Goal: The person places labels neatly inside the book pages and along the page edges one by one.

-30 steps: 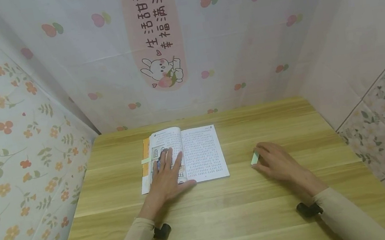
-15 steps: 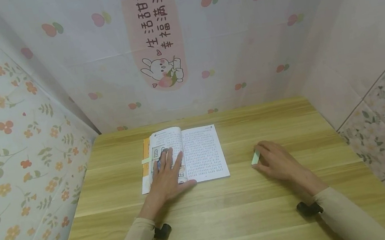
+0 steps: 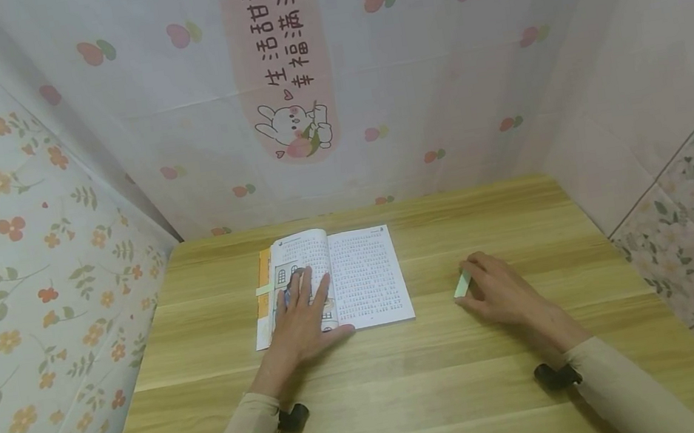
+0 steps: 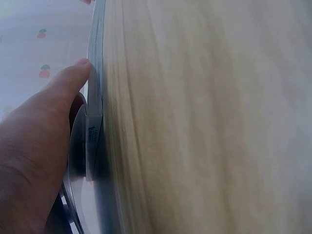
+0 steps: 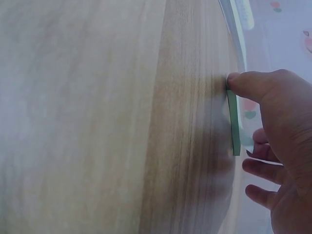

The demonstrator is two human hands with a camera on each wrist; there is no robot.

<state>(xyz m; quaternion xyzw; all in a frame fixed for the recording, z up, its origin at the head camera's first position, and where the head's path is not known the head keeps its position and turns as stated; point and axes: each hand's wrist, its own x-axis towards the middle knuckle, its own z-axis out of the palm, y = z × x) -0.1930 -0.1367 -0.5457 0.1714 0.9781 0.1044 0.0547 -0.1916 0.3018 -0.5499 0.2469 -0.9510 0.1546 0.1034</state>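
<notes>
An open book (image 3: 366, 277) lies on the wooden table, with text on the right page and a picture on the left one. Spread flat on the left page is my left hand (image 3: 301, 328), covering part of the picture. In the left wrist view its thumb (image 4: 73, 78) touches the book's page edge (image 4: 95, 73). A light green strip (image 3: 461, 285) sits between the thumb and fingers of my right hand (image 3: 499, 291), to the right of the book. The right wrist view shows the thumb tip at one end of that strip (image 5: 234, 122), close over the tabletop.
Another light green strip (image 3: 264, 289) sticks out past the book's left edge, over an orange cover flap (image 3: 262, 305). The wooden table (image 3: 382, 406) ends at a printed cloth backdrop (image 3: 185, 121). Flowered cloth (image 3: 10, 259) hangs along the left side.
</notes>
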